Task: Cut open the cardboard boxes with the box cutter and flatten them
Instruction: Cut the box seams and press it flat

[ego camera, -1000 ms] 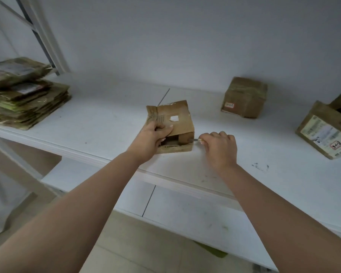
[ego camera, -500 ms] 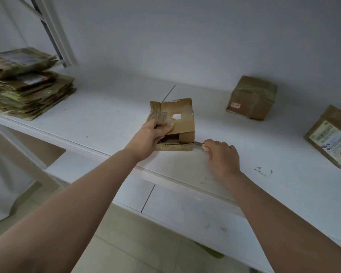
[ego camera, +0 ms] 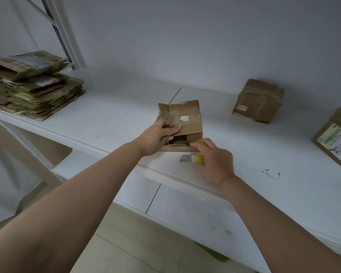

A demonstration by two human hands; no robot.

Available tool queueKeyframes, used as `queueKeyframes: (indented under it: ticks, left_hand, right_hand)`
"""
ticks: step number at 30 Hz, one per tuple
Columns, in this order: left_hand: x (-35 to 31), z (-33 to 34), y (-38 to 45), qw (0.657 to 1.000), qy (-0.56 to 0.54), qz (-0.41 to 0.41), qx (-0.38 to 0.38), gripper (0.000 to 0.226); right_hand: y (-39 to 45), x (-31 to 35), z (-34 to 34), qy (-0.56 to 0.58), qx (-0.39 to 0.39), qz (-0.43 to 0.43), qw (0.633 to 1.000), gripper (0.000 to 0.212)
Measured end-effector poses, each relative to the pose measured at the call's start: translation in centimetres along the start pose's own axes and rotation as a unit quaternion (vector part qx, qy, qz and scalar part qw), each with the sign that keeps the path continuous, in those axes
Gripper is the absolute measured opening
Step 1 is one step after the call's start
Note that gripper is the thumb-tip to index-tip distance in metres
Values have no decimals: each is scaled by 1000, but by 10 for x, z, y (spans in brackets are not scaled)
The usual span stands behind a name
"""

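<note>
I see a white shelf against a pale wall, with a lower white shelf beneath it and a tiled floor below. A stack of flattened cardboard sits far left; two taped boxes stand at right. The left hand grips the torn small box, thumb on top. Just beside it, the right hand curls round the box cutter; its blurred blade seems clear of the cardboard.
</note>
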State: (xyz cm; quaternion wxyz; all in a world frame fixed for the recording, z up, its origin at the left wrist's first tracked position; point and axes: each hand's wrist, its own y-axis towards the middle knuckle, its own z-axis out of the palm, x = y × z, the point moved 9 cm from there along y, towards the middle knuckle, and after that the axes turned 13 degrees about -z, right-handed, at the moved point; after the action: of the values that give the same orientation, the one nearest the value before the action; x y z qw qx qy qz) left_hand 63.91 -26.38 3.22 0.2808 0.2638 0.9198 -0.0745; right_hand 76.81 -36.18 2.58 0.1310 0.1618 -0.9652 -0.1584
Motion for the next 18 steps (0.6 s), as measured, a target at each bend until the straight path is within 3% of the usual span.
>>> queueKeyframes:
  ticks: [2, 4, 14, 18]
  left_hand:
    - [2, 1, 0, 1000, -1, 3, 7, 44]
    - [3, 1, -2, 1000, 13, 12, -3, 45]
    - [2, -9, -14, 998, -9, 7, -57, 37]
    - [4, -4, -15, 989, 117, -48, -79, 54]
  right_hand:
    - [10, 8, 14, -6, 63, 1, 998, 56]
    - [9, 7, 29, -10, 109, 30, 994, 63]
    - [-5, 12, 38, 25, 93, 45, 994, 49]
    - [-5, 11, 34, 42, 83, 56, 994, 50]
